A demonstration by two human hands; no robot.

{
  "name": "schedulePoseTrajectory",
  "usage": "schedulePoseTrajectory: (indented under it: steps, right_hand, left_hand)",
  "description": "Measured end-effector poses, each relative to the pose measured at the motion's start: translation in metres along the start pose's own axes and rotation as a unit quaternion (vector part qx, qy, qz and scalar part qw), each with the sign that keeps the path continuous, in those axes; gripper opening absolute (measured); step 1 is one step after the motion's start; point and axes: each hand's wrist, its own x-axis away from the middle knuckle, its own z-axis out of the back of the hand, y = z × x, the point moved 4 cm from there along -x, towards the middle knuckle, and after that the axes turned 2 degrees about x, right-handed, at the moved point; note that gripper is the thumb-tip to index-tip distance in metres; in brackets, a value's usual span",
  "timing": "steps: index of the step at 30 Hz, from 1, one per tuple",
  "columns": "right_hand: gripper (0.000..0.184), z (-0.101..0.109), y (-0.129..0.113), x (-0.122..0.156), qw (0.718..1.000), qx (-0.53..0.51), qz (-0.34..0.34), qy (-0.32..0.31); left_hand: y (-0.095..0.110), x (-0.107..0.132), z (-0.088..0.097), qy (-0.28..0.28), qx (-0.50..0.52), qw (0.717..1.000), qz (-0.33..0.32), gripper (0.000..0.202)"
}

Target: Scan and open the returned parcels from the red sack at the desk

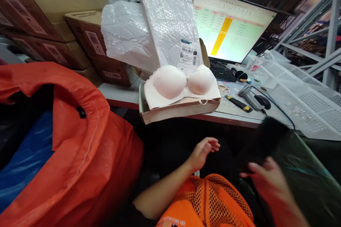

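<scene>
My left hand (201, 153) hovers over my lap with its fingers loosely curled and apart, holding nothing. On the right, my right hand (270, 177) is smeared by motion, its fingers closed on the lower end of a dark, flat mobile phone (271, 136). A pale pink bra (170, 84) lies cups up on an open shallow cardboard box (181, 110) at the desk's front edge. Behind it, clear plastic bags and bubble wrap (173, 14) stand up, with a white printed label (188, 55) on them. Neither hand touches the bra.
Labelled cartons (87, 35) are stacked on the left. A big orange-red bag (87, 142) with blue lining stands before them. A monitor (234, 25), keyboard (222, 73), cutter knife (239, 103), barcode scanner (252, 97) and white perforated baskets (303, 103) occupy the desk.
</scene>
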Motion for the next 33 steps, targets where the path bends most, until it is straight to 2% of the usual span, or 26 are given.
schedulePoseTrajectory:
  steps: [2,4,5,7,10,13,17,21,24,26,30,33]
  right_hand:
    - [0.066,-0.058,0.027,-0.009,0.985,-0.016,-0.036,-0.167]
    - [0.064,-0.101,0.046,-0.010,0.946,-0.023,-0.032,-0.322]
    - [0.066,-0.114,0.052,-0.010,0.928,-0.029,-0.028,-0.370]
    - [0.072,-0.126,0.058,-0.010,0.896,-0.044,-0.023,-0.441]
    - [0.075,-0.122,0.058,-0.011,0.869,-0.062,-0.029,-0.490]
    - [0.071,-0.106,0.055,-0.013,0.862,-0.065,-0.035,-0.502]
    - [0.075,-0.081,0.052,-0.015,0.875,-0.058,-0.018,-0.480]
    - [0.068,-0.064,0.049,-0.015,0.886,-0.062,0.013,-0.459]
    - [0.066,-0.057,0.050,-0.014,0.887,-0.068,0.019,-0.456]
    - [0.073,-0.055,0.053,-0.014,0.882,-0.075,0.014,-0.465]
    - [0.094,-0.053,0.061,-0.016,0.857,-0.098,-0.009,-0.506]
    - [0.097,-0.052,0.066,-0.018,0.838,-0.123,-0.029,-0.531]
  left_hand:
    - [0.040,0.011,-0.001,0.071,0.055,0.994,-0.067,0.099]
    - [0.069,0.024,0.001,0.192,-0.024,0.978,-0.078,0.088]
    - [0.079,0.031,0.001,0.241,-0.068,0.965,-0.073,0.085]
    - [0.087,0.041,0.000,0.306,-0.118,0.942,-0.073,0.080]
    - [0.081,0.052,-0.007,0.352,-0.116,0.922,-0.110,0.076]
    - [0.070,0.054,-0.021,0.363,-0.113,0.914,-0.140,0.073]
    - [0.065,0.044,-0.045,0.330,-0.111,0.927,-0.136,0.071]
    - [0.066,0.035,-0.060,0.298,-0.119,0.938,-0.130,0.071]
    - [0.064,0.033,-0.064,0.295,-0.133,0.938,-0.123,0.070]
    - [0.062,0.034,-0.065,0.299,-0.138,0.937,-0.115,0.070]
    - [0.064,0.037,-0.063,0.318,-0.145,0.932,-0.101,0.069]
    - [0.064,0.037,-0.061,0.318,-0.148,0.932,-0.092,0.068]
